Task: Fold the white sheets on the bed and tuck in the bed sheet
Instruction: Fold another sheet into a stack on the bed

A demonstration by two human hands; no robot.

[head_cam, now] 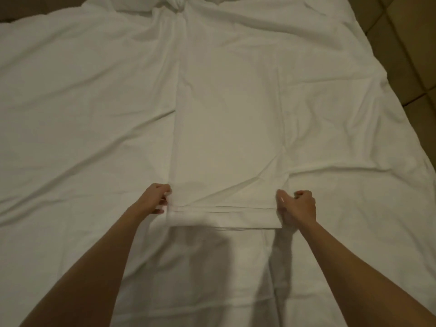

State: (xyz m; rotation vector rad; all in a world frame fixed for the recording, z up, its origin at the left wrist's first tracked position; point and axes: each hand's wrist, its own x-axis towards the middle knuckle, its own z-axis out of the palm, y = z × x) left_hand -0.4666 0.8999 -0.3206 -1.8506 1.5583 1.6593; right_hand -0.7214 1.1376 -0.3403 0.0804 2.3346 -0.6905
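Observation:
A long white folded sheet (226, 128) lies as a narrow strip down the middle of the bed, running away from me to a bunched end at the top. Its near end is turned up in a short fold. My left hand (157, 198) pinches the left corner of that near end. My right hand (298, 206) grips the right corner, fingers curled round the cloth. Under it a wrinkled white bed sheet (77, 119) covers the whole mattress.
Tan tiled floor (410, 50) shows past the bed's right edge. A dark strip of floor shows at the top left corner. More white cloth is bunched at the far end of the bed (174, 3).

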